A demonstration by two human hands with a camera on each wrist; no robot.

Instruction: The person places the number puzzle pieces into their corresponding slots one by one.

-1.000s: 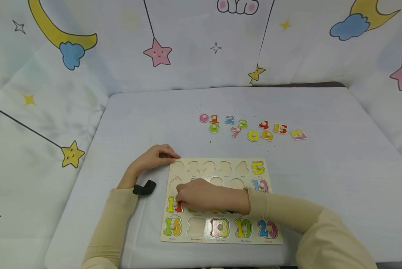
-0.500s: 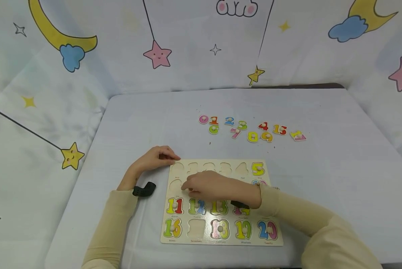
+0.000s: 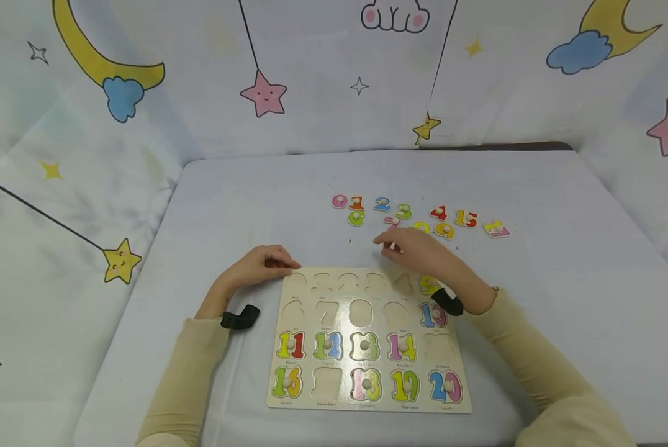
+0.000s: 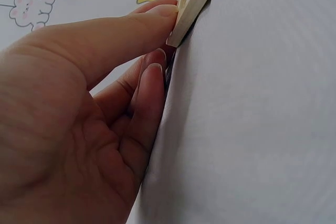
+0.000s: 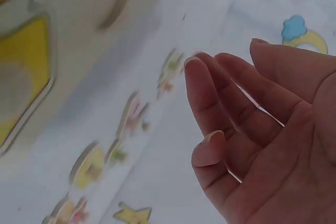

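Left hand (image 3: 256, 264): narrow, thumb and forefinger pinching the far left corner of the board.
Right hand (image 3: 415, 251): fingers loosely bent, nothing held; above the gap between board and loose numbers.
Board (image 3: 361, 313): flat on table (image 3: 546, 273), running from left fingertips to under right wrist.
Closest loose numbers: 7 (image 3: 392, 220) just past right fingers; 8 (image 3: 421, 226), partly hidden by right hand; 9 (image 3: 444, 231), beside 8.
Farther past right hand: leftward 0 (image 3: 339, 201), 1 (image 3: 356, 203), 6 (image 3: 356, 218); ahead 2 (image 3: 382, 203), 3 (image 3: 403, 210), 4 (image 3: 438, 213); rightward 15 (image 3: 465, 218), 17 (image 3: 496, 229).
In board: 5 (image 3: 426, 284) and 10 (image 3: 433, 315), partly covered at right wrist.
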